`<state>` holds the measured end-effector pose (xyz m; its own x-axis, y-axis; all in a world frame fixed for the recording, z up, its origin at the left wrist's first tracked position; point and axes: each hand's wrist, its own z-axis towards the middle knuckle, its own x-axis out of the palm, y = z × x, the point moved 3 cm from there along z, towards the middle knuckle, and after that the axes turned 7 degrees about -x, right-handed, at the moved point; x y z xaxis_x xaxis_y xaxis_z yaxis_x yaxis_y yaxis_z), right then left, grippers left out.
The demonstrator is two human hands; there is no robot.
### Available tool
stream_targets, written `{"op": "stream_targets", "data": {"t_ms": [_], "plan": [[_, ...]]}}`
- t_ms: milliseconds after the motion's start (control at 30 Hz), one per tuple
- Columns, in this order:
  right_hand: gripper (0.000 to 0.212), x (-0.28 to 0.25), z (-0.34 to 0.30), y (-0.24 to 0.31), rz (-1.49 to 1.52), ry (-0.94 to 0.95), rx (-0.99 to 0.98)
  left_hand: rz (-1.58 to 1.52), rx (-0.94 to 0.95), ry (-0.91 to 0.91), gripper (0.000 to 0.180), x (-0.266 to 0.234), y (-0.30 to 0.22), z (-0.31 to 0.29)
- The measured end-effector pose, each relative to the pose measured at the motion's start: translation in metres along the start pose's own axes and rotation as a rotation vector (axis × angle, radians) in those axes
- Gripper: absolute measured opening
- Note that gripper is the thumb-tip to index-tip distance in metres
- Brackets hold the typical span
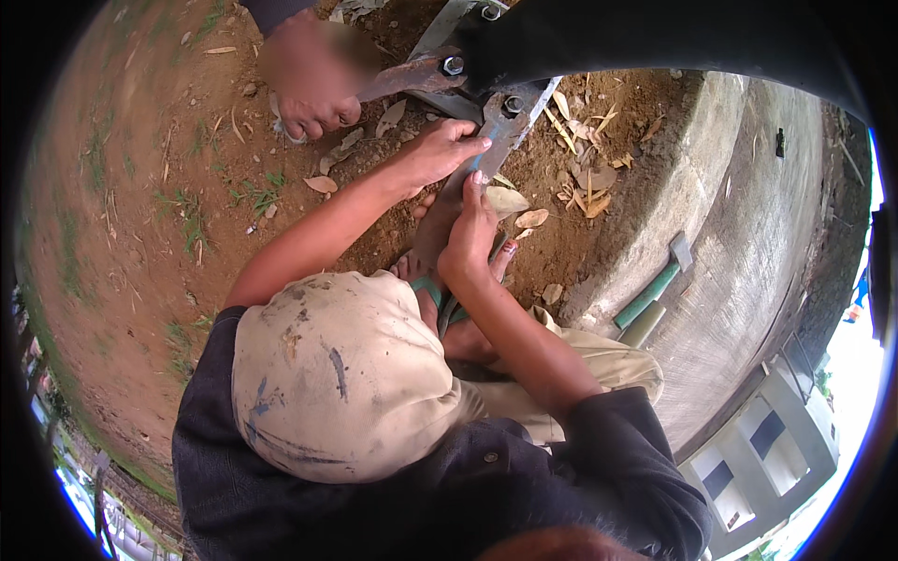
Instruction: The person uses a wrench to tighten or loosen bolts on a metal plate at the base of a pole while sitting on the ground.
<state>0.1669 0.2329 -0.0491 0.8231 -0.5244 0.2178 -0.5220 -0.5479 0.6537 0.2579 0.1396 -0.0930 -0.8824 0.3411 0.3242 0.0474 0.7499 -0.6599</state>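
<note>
A flat, rusty metal bar (pixel 485 140) with a faint blue streak slants down between my feet from a bolt (pixel 513 105) at its upper end. My left hand (pixel 440 157) grips the bar's left edge just below the bolt, thumb on top. A little lower, my right hand (pixel 470 224) is closed on its right side, thumb pressed flat on the face. Fingers under the bar are hidden. Beyond, another person's hand (pixel 318 114), partly blurred, is at a second rusty metal piece (pixel 407 77), which meets another bolt (pixel 453 65).
A thick black curved object (pixel 673 37) crosses the upper right. On the concrete ledge (pixel 720 215) to the right lies a hammer (pixel 649 294) with a green handle, beside a pale handle-like piece (pixel 643 325). Dry leaves (pixel 594 182) litter the brown soil (pixel 140 234).
</note>
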Motion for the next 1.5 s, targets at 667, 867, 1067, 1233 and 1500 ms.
{"op": "stream_targets", "data": {"t_ms": [667,867,1067,1233,1500], "plan": [[0.04,-0.082,0.059,0.169,-1.032,0.438,0.022,-0.407,-0.011,0.224,0.038,0.064,-0.008,0.014],[0.04,-0.083,0.068,0.139,-0.93,0.4,0.018,-0.391,0.009,0.158,0.039,0.051,0.002,0.02],[0.041,-0.075,0.064,0.148,-0.98,0.351,-0.014,-0.372,0.047,0.173,0.041,0.046,0.001,0.024],[0.038,-0.063,0.033,0.091,-0.579,0.167,0.061,-0.488,0.085,0.2,0.036,0.054,0.005,0.02],[0.043,0.019,0.011,-0.006,-0.044,-0.018,-0.167,-0.184,-0.055,0.257,0.04,0.002,-0.017,0.002]]}}
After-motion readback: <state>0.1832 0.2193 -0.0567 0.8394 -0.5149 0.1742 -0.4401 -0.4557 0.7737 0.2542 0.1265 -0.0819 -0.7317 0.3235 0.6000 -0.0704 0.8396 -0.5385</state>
